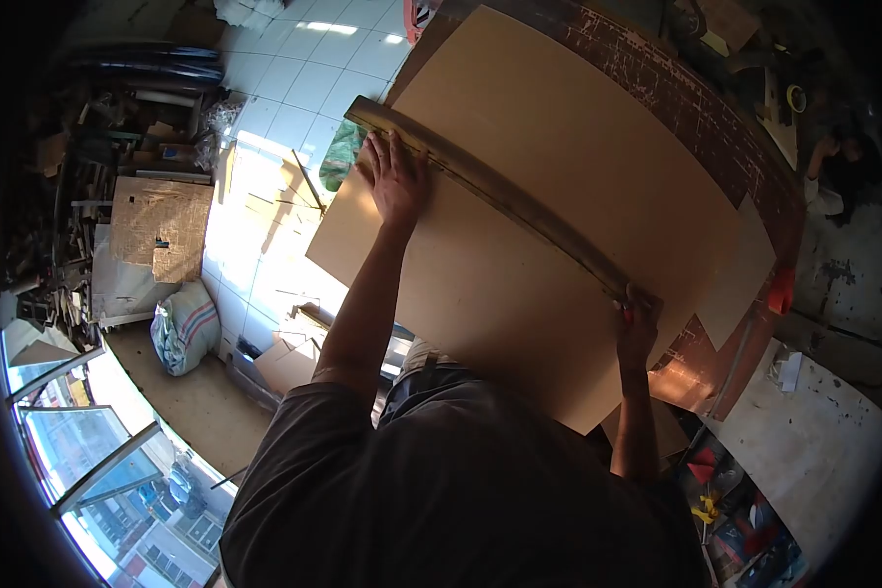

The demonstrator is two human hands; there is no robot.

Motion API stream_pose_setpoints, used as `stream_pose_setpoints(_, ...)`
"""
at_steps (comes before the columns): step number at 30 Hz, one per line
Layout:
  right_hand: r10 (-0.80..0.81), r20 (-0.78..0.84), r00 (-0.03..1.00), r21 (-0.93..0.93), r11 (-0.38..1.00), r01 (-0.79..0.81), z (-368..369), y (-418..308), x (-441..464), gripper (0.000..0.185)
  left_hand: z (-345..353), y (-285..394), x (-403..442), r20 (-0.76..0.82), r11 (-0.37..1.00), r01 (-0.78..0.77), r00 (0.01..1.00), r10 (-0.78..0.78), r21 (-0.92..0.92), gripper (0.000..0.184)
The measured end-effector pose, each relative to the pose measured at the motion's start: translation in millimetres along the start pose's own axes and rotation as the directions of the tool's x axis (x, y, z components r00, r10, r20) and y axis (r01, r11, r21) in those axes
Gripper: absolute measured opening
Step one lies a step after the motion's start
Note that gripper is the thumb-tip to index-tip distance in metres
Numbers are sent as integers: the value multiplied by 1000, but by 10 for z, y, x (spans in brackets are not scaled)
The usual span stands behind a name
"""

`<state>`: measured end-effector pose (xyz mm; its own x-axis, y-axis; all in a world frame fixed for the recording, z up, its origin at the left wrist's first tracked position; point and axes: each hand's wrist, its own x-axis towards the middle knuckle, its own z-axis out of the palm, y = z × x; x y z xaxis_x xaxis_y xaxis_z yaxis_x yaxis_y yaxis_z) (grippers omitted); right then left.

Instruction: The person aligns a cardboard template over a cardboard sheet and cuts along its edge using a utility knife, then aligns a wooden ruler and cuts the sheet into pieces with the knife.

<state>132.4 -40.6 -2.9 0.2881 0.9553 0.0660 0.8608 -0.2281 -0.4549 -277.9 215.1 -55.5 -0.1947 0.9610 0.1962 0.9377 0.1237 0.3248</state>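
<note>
A large sheet of brown board (480,265) lies across a worn brown table in front of me. A long, dark straightedge bar (519,211) runs diagonally over it. My left hand (397,184) rests with spread fingers on the board, its fingertips against the bar near its far left end. At the bar's near right end is my right hand (638,328), its fingers closed around something small with a bit of red showing. Most of that thing is hidden by the fingers, and I cannot tell its kind.
The worn table (647,64) shows beyond the board. A person (838,171) is at the far right. A pale panel (804,441) lies at right, above scattered tools. On the left are a stuffed sack (186,328), stacked scrap boards (162,230) and a window.
</note>
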Motion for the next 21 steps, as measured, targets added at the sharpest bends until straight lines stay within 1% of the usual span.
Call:
stream_pose_setpoints(2, 1, -3, 1000, 22, 1000, -1, -10, -8, -7, 46, -3, 4, 0, 11, 999, -9, 1000, 9, 37, 70)
stream_pose_setpoints(8, 16, 2, 1000, -3, 1000, -16, -15, -20, -3, 47, 13, -3, 17, 23, 997, -5, 1000, 3, 73, 71)
stream_pose_setpoints(13, 3, 5, 1000, -51, 999, -3, -1, 1, -12, 47, -23, 26, 20, 38, 999, 5, 999, -7, 54, 70)
stream_pose_setpoints(17, -12, -5, 1000, -45, 999, 12, 7, 5, -9, 46, -31, 28, 23, 47, 999, 15, 999, -18, 49, 69)
stream_pose_setpoints(19, -22, -15, 1000, -5, 1000, 22, 8, 16, -16, 46, -16, 24, 12, 43, 999, 12, 999, -14, 41, 69)
stream_pose_setpoints(21, -25, -16, 1000, -16, 1000, 25, 8, 18, -14, 45, -8, 23, 15, 36, 1000, 4, 999, -5, 31, 70)
